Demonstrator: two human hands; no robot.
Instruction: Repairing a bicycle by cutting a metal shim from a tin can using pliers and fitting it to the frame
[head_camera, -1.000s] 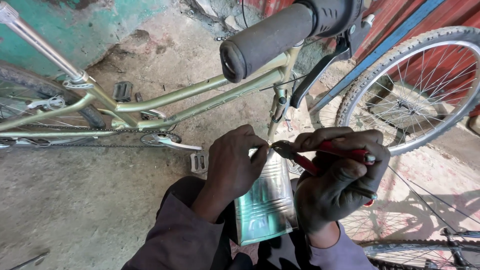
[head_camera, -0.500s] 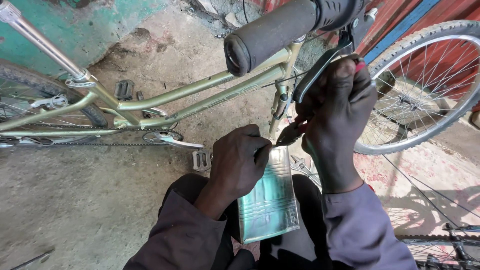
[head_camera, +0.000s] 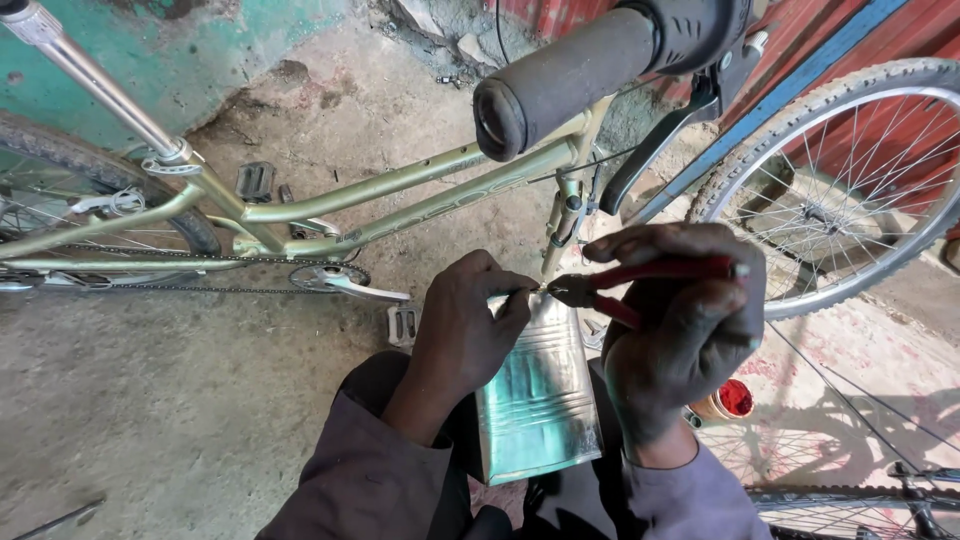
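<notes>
Head view, single frame. We note our left hand near centre, fingertips pinched narrow on something very small at the pliers' tip; what it is we cannot tell. Our right hand is closed around the red handles of a pair of pliers, whose nose points left and meets the left fingertips. Whether the nose is clamped on anything is too small to read.

Directly beneath both hands a flat rectangular metal tin, silvery-green with pressed ridges, rests on our lap, its far edge touching the left fingers.

Farther off, a pale green bicycle frame runs across the scene from left to centre, with chain and crank below it and a pedal just left of the left hand. A black handlebar grip juts toward us at top centre, brake lever beside it. A spoked wheel stands at far right. A small red-filled cap sits on the concrete floor near the right wrist.
</notes>
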